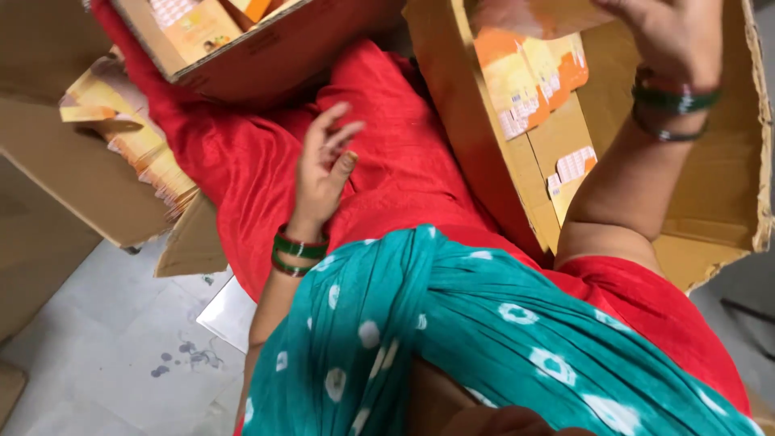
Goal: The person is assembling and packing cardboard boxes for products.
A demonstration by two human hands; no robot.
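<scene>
My left hand (324, 165) hovers over my red-clothed lap (404, 161), fingers spread, holding nothing. It wears green and red bangles at the wrist. My right hand (670, 36) reaches up into an open cardboard box (726, 186) at the upper right, with green bangles on its wrist. Its fingers run to the frame's top edge, so its grasp is hidden. Inside the box lie orange and yellow flat packets (529, 85). A teal scarf with white dots (484, 323) drapes across my front.
Another cardboard box (266, 48) with yellow-orange packets sits at the upper left. A stack of flat yellow cartons (145, 137) rests on flattened cardboard (73, 178) at the left. Grey floor (105, 347) with dark stains shows at the lower left.
</scene>
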